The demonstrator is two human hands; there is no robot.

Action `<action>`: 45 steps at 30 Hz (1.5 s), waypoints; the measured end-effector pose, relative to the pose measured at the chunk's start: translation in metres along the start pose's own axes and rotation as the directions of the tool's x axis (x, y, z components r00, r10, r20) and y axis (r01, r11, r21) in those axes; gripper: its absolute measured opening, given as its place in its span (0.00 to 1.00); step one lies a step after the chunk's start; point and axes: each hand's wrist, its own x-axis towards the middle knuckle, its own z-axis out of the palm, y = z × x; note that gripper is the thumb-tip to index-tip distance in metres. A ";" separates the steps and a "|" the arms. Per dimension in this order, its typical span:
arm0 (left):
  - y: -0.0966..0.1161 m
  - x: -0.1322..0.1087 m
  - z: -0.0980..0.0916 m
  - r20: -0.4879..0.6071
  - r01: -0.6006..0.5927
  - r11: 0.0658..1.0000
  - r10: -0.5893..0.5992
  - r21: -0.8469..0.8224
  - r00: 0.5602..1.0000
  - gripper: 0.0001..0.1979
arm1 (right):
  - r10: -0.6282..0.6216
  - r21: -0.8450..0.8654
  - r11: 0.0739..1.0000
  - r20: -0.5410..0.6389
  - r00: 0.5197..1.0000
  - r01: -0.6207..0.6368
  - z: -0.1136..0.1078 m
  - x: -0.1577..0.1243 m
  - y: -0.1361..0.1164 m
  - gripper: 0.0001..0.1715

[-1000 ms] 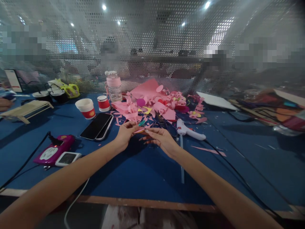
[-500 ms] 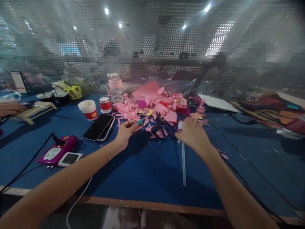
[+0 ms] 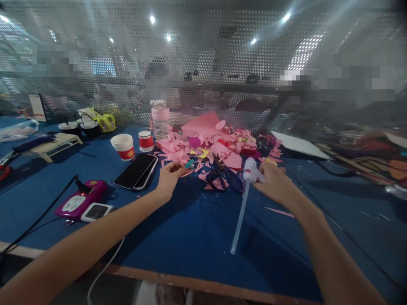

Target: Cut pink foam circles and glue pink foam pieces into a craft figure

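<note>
In my right hand, fingers wrapped round its handle, is a white glue gun. A long clear glue stick sticks out of its back toward the table's front edge. My left hand pinches a small teal piece, too small to tell what it is. Dark-handled scissors lie between my hands, partly over pink scraps. Behind them spreads a heap of cut pink paper with a yellow scrap and a purple disc in it.
Left of my left hand lie a phone, stacked paper cups, a red-and-white cup and a pink-lidded bottle. A purple power strip with cords lies nearer. A perforated metal screen stands behind the blue table.
My right hand has lifted the glue gun and turned it, so the glue stick's end has swung left. My left hand still pinches the teal piece. The view has shifted slightly left.
</note>
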 end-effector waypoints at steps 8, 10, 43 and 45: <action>0.004 -0.004 0.001 0.014 -0.089 0.993 0.089 0.073 0.996 0.13 | -0.073 0.958 0.227 0.196 0.978 -0.176 -0.003 -0.031 -0.060 0.11; 0.004 -0.004 0.001 0.022 -0.080 0.993 0.078 0.084 0.997 0.13 | -0.123 0.973 0.110 0.214 0.969 -0.201 0.001 -0.039 -0.072 0.14; -0.005 -0.001 -0.003 0.046 -0.075 0.987 0.070 0.138 0.997 0.11 | -0.174 0.943 0.213 0.294 0.940 -0.255 0.021 -0.046 -0.078 0.13; -0.005 -0.001 -0.003 0.049 -0.086 0.986 0.079 0.145 0.996 0.10 | -0.188 0.946 0.192 0.297 0.936 -0.261 0.021 -0.045 -0.078 0.13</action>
